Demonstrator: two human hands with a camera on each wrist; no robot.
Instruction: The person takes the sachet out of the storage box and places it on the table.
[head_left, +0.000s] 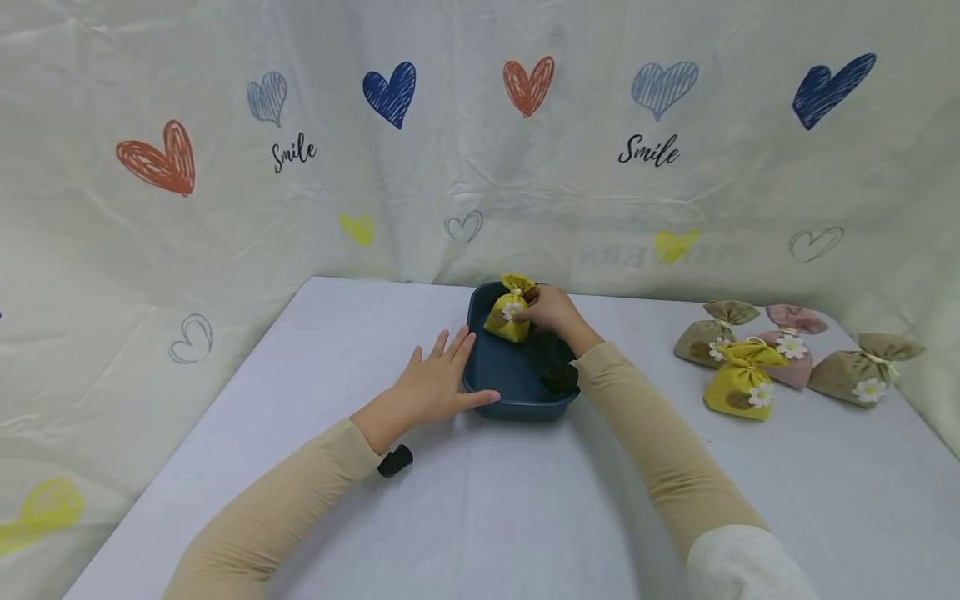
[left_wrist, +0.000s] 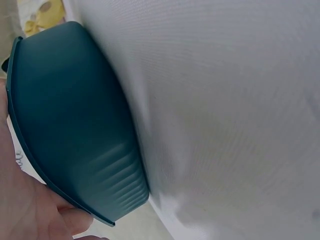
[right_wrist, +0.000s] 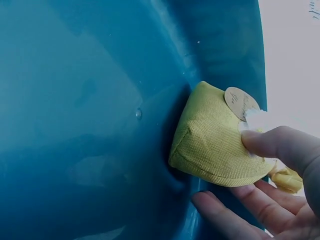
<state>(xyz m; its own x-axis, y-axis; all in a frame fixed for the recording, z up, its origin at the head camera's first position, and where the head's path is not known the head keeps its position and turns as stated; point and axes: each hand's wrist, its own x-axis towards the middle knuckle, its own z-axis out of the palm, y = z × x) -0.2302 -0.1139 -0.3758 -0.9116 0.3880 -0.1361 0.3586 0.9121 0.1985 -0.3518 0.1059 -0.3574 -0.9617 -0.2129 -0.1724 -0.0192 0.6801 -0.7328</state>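
Note:
A small yellow drawstring pouch (head_left: 504, 325) with a white flower and a round tag is inside the far end of a blue plastic basin (head_left: 502, 371). My right hand (head_left: 557, 312) pinches it, thumb by the flower; in the right wrist view, the flat bottom of the yellow pouch (right_wrist: 210, 140) faces the basin's end wall (right_wrist: 225, 45). At the basin's near left side, my left hand (head_left: 433, 390) rests on the rim with fingers spread. Seen from the left wrist, that hand (left_wrist: 30, 205) lies along the rim of the basin (left_wrist: 75, 110).
To the right on the white table (head_left: 480, 517) stands a cluster of pouches: a yellow one (head_left: 738, 387), a pink one (head_left: 795, 350), a brown one (head_left: 701, 337) and another brown one (head_left: 851, 371). A white curtain (head_left: 420, 183) printed with hearts hangs behind the table.

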